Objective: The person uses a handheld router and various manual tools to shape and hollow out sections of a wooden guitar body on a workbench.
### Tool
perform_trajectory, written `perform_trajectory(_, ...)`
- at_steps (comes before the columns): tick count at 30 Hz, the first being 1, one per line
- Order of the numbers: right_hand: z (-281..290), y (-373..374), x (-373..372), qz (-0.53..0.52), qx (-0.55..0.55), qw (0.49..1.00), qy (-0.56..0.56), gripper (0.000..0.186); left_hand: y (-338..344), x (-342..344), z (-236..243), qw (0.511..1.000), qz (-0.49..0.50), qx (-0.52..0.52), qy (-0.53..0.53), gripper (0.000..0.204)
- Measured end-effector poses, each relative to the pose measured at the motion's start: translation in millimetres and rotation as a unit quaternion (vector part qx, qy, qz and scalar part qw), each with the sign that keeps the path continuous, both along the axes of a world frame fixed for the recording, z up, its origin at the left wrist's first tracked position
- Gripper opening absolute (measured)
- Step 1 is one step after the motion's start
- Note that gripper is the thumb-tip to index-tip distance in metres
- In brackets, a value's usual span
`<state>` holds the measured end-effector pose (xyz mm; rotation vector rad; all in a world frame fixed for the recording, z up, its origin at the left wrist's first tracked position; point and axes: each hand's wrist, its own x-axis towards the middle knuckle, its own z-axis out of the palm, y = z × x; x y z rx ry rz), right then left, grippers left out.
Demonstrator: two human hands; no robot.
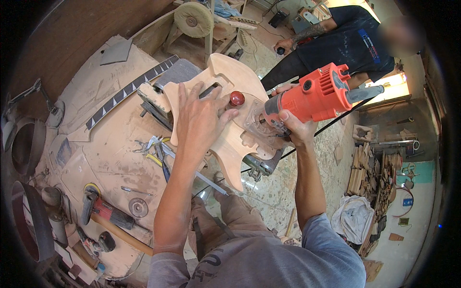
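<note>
A pale wooden guitar body [225, 139] with routed cavities rests on a clamped support in front of me. My left hand [197, 113] lies on it with fingers spread, thumb and forefinger beside a round red knob [236, 98]. This knob stands on the clear base plate [257, 117] of an orange handheld router [314, 96]. My right hand [297, 126] is wrapped round the router's lower housing, thumb in front. The tool is tilted, its motor end pointing right. Its bit cannot be made out.
On the dusty bench at left lie a guitar neck [129, 91], calipers [161, 144], pliers [144, 149] and a red angle grinder [110, 211]. A person in dark clothes [336, 43] stands beyond the router. Wood scraps [365, 173] are piled at right. A black cord [331, 122] runs below the router.
</note>
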<state>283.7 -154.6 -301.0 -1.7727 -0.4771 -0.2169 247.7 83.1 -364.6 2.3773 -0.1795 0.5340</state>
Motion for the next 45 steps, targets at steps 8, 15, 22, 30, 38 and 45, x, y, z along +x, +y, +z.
perform_trajectory(8, -1.6, 4.1, -0.8, 0.014, 0.05, 0.999, 0.01, 0.068, 0.8, 0.2, 0.6, 1.0, 0.0, 0.004, 0.009, 0.04)
perform_trajectory(15, -4.7, 1.4, 2.0, 0.014, 0.052, 0.999, -0.003, 0.074, 1.0, 0.3, 1.4, 1.0, 0.001, 0.007, 0.011, 0.041)
perform_trajectory(22, -4.4, 2.2, 0.3, 0.005, 0.054, 0.999, 0.003, 0.076, 1.7, 0.5, -0.1, 1.0, -0.001, 0.008, 0.007, 0.042)
perform_trajectory(30, -3.5, 1.4, 1.3, 0.014, 0.032, 0.999, 0.007, 0.083, 1.3, 0.3, -0.5, 1.0, 0.002, 0.004, 0.001, 0.042)
perform_trajectory(38, -1.6, 2.4, 1.2, 0.005, 0.028, 1.0, 0.004, 0.081, 0.6, 0.5, -0.3, 1.0, 0.002, 0.008, 0.002, 0.042)
perform_trajectory(45, 0.0, 1.2, 1.4, 0.011, 0.027, 1.0, 0.002, 0.079, 2.1, -0.5, 0.5, 1.0, 0.0, 0.011, -0.002, 0.045)
